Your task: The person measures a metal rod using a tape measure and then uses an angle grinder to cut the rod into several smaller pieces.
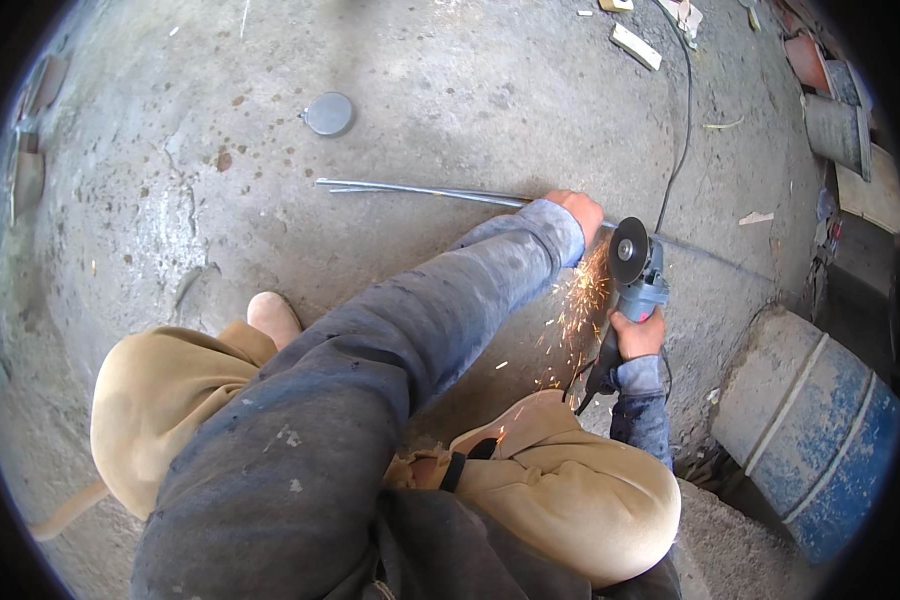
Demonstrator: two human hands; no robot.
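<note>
Landmark: grinder (642,290). Right hand (640,333) has its fingers wrapped around the grinder body; disc (627,252) at its far end, orange sparks (583,290) spraying left of it and back toward the person. Left hand (576,212), just left of the disc, fingers clenched on thin metal rods (420,190) that stretch out left of the grinder, over concrete floor (450,100). Black cord (688,120) beyond the grinder. Round grey object (330,114) farther off, left of the grinder. Blue barrel (820,440) right of the grinder, nearer the person.
</note>
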